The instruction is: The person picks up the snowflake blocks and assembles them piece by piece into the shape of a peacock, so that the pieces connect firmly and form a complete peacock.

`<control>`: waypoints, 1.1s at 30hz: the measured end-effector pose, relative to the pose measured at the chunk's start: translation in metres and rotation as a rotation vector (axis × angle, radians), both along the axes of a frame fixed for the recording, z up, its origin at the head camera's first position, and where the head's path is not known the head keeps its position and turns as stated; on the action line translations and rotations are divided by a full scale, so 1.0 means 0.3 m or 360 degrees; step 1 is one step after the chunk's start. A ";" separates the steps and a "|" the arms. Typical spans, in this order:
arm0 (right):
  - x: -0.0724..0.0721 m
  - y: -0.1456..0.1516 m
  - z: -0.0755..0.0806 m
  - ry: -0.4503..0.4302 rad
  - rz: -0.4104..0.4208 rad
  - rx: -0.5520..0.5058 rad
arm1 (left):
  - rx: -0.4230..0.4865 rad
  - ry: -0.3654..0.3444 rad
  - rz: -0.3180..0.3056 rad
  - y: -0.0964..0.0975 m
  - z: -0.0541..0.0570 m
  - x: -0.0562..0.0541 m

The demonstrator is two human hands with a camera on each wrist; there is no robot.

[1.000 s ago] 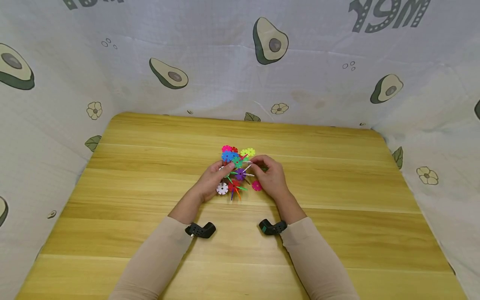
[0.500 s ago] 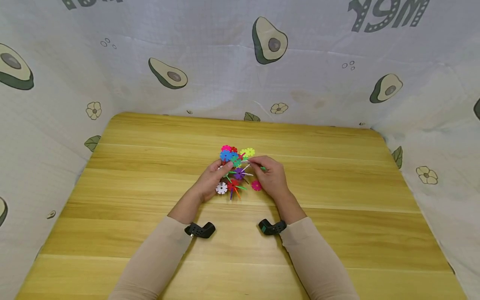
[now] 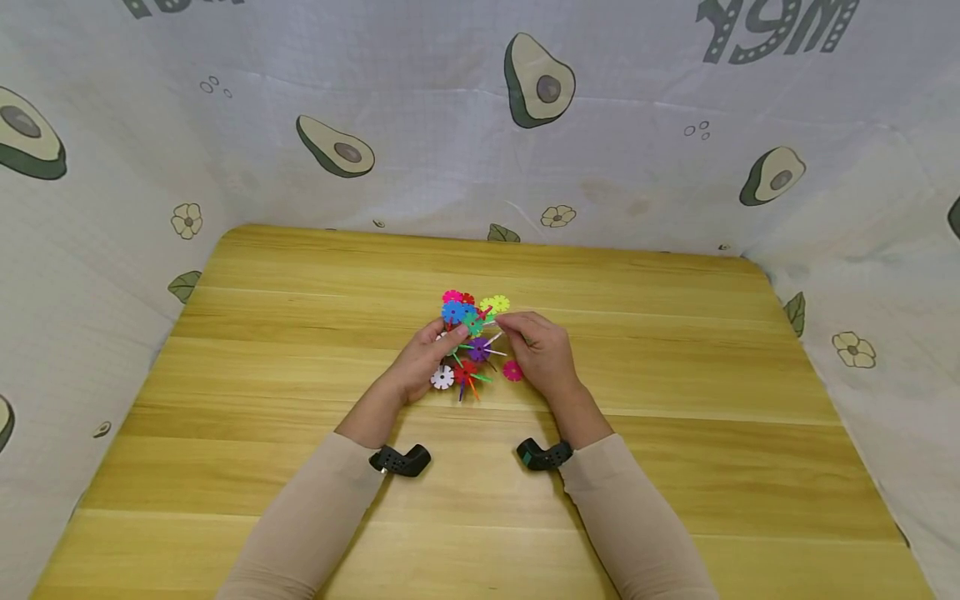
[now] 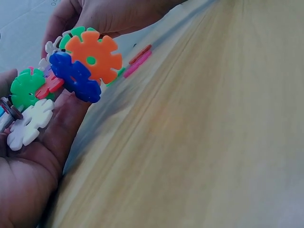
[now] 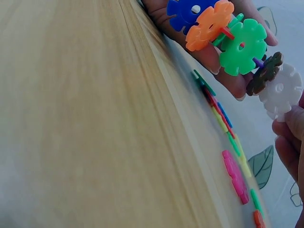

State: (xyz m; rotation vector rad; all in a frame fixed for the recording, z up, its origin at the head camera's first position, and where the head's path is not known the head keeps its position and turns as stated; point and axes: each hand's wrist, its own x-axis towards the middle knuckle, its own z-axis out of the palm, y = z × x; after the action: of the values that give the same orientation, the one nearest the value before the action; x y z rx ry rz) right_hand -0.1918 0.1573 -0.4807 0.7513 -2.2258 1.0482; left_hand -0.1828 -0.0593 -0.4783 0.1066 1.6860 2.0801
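My left hand (image 3: 420, 362) grips a cluster of interlocking plastic snowflake discs, with the thumb over its top. Purple (image 3: 478, 349), red (image 3: 467, 372) and white (image 3: 442, 377) discs face up in it, and others stand edge-on between them. The left wrist view shows an orange disc (image 4: 107, 52) and a blue disc (image 4: 78, 78) on its lower side. At the cluster's right side, my right hand (image 3: 543, 350) pinches a white disc (image 5: 280, 92) between thumb and fingertips. In the right wrist view this disc meets a brown disc (image 5: 265, 74), beside a green disc (image 5: 244, 45).
Loose discs lie on the wooden table (image 3: 660, 375) around the hands. Among them are a pink disc (image 3: 512, 371) below the right hand and yellow discs (image 3: 497, 304) behind the cluster. A printed cloth (image 3: 450, 125) hangs along the table's back and sides.
Both hands stay almost in place. The right fingertips have turned slightly at the cluster, and the green piece seen beneath that hand earlier is now hidden.
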 end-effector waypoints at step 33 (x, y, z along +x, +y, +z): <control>0.011 -0.018 -0.006 -0.0621 0.0100 -0.0526 | 0.0019 0.0026 -0.0050 -0.007 -0.002 0.002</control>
State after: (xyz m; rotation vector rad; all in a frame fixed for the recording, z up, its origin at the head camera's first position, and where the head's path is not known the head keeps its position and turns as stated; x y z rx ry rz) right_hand -0.1884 0.1520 -0.4826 0.5056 -2.2605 1.6610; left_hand -0.1821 -0.0615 -0.4788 0.1535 1.6713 2.0717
